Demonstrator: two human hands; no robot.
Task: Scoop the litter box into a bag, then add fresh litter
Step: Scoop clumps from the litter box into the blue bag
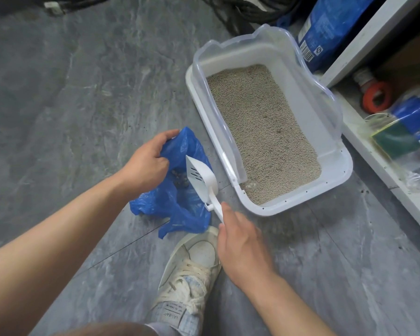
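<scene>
Tipping white scoop over blue bag, beside litter box.
Left hand grip grasping bag's rim; right hand grip grasping scoop handle.

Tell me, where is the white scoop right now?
In the head view the white scoop is low of centre, held by the right hand over the open blue bag, just left of the litter box.
</scene>
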